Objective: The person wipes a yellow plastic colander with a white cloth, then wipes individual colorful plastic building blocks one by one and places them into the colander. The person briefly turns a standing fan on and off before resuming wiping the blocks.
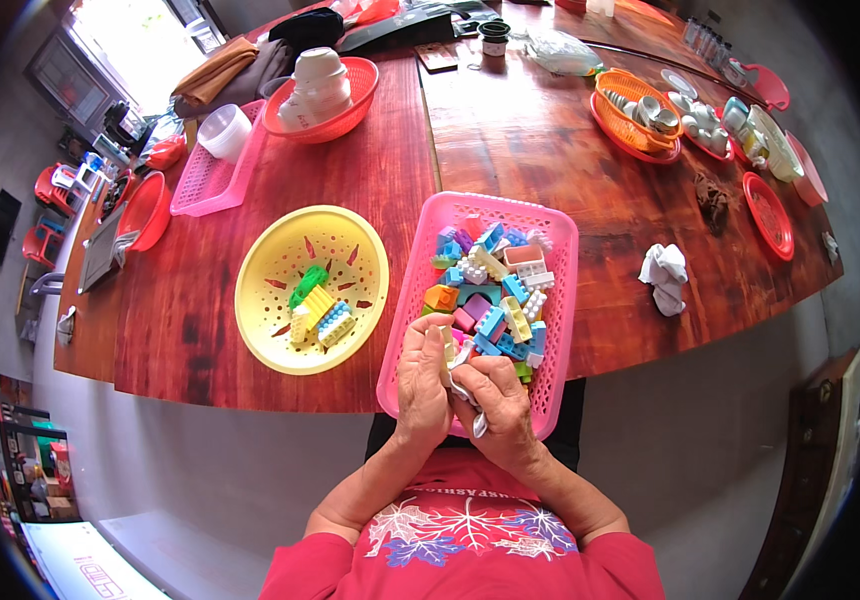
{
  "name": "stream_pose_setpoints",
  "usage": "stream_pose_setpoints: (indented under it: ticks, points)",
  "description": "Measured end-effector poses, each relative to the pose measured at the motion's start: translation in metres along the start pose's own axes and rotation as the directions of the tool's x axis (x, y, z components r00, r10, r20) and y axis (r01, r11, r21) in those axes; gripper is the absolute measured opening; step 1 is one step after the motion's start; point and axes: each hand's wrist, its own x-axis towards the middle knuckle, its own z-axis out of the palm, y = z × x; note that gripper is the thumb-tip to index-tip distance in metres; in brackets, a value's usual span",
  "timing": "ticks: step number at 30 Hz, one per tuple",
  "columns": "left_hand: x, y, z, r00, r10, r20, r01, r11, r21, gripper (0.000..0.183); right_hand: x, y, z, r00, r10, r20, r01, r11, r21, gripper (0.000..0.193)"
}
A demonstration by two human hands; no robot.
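My left hand is closed around a pale yellow building block, partly hidden by its fingers. Pressed against that block is a white cloth, bunched in my right hand. Both hands meet over the near end of a pink mesh basket, which holds many colourful building blocks. To the left, a yellow perforated colander contains several blocks and a green piece.
A crumpled white cloth lies right of the basket. Farther back are a red basket of white bowls, a pink tray and an orange basket of dishes. The wooden table's front edge curves close to me.
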Motion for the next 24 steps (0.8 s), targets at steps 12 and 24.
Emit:
stream_pose_setpoints:
  ticks: [12,24]
  points:
    - [0.009,-0.017,-0.017,0.973,-0.218,0.079,0.231,0.877,-0.421,0.028,0.009,-0.002,-0.012,0.977,0.214,-0.001,-0.206,0.941,0.268,0.029]
    - [0.017,-0.021,-0.024,0.884,-0.37,0.287,0.468,0.729,-0.5,0.037,0.014,-0.006,-0.024,0.999,-0.044,-0.018,0.046,0.995,0.088,0.035]
